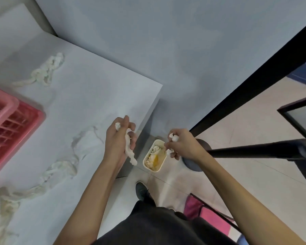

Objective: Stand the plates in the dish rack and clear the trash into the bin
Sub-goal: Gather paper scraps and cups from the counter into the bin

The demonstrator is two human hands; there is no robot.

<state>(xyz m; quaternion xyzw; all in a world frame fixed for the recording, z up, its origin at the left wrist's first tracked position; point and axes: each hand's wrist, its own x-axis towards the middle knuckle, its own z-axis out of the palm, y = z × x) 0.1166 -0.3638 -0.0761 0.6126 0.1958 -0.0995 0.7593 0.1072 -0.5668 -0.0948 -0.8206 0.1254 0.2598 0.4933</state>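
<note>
Two tissue wads (130,152) sit clenched in my left grip (119,138) and my right grip (181,145) above the part-filled bin (154,170) at frame centre, while several twists (60,169) on the surface (95,96) lower left await clearing.

A white, grey-veined table (95,96) stands against a grey wall (148,41) on a pale tiled floor (237,129). Near its corner are a black shoe (141,190), a round-based black stand (254,151) and a pink seat (208,214).
</note>
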